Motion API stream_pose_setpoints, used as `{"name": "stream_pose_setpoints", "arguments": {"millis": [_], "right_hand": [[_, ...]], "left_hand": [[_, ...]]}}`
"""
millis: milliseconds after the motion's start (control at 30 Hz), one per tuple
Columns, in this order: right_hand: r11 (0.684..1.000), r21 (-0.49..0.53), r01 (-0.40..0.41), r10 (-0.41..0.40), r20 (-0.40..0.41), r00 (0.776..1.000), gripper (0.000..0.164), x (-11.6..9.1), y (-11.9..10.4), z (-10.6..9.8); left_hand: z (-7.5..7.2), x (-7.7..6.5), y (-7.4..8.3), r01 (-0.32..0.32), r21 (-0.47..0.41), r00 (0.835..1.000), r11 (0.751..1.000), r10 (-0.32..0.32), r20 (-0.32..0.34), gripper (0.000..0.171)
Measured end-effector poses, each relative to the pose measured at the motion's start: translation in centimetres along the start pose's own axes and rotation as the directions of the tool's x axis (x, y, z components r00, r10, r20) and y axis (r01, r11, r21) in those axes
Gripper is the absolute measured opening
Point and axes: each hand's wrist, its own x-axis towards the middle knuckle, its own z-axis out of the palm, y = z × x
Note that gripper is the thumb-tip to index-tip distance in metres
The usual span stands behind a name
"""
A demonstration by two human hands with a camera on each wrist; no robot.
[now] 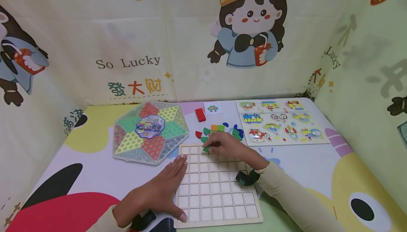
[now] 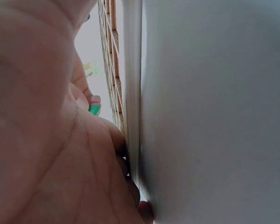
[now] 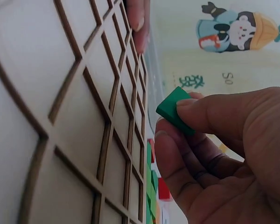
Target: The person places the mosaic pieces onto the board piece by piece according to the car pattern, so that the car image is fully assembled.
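My right hand (image 1: pixel 228 145) pinches a small green block (image 3: pixel 172 106) between thumb and fingers, above the far edge of a wooden grid board (image 1: pixel 218 186). The block's full outline is partly covered by the fingers. Along the board's left side, my left hand (image 1: pixel 160 186) rests with fingers extended, its thumb at the near left corner and its fingertips by the upper left edge. The squares of the grid that show hold no pieces. Just beyond the board lies a cluster of loose coloured blocks (image 1: pixel 220 128), green, blue, orange and red, partly hidden behind the right hand.
A hexagonal Chinese checkers set (image 1: pixel 152 133) in a clear case lies at the left. Toward the back are a red block (image 1: pixel 200 115) and a pattern card (image 1: pixel 212 108). A vehicle puzzle board (image 1: pixel 283 121) lies at the right. Printed cloth walls (image 1: pixel 184 41) surround the table.
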Motion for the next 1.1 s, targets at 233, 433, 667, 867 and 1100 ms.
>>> {"name": "stream_pose_setpoints", "arguments": {"millis": [233, 433, 667, 867, 1100], "right_hand": [[0.999, 0.039, 0.025, -0.028, 0.080, 0.996, 0.023, -0.3, -0.6, 0.9], [0.997, 0.076, 0.002, -0.012, 0.127, 0.992, 0.021, -0.9, -1.3, 1.5], [0.999, 0.045, 0.009, -0.017, 0.183, 0.983, 0.020, -1.3, -1.7, 2.2], [0.999, 0.036, -0.023, 0.016, 0.195, 0.981, 0.020, -1.4, -1.7, 2.5], [0.999, 0.023, -0.030, 0.025, 0.204, 0.979, 0.019, -1.4, -1.8, 2.5]], "left_hand": [[0.0, 0.0, 0.1, 0.007, -0.019, 1.000, 1.000, -0.007, 0.009, 0.136], [0.2, -0.1, 0.2, 0.003, -0.036, 1.000, 0.999, -0.003, 0.007, 0.135], [0.2, -0.1, 0.1, 0.007, -0.039, 1.000, 0.999, -0.007, 0.006, 0.134], [0.1, -0.2, 0.1, 0.018, -0.057, 1.000, 0.998, -0.017, 0.018, 0.134], [0.1, -0.1, 0.0, 0.020, -0.052, 0.999, 0.998, -0.018, 0.028, 0.134]]}}
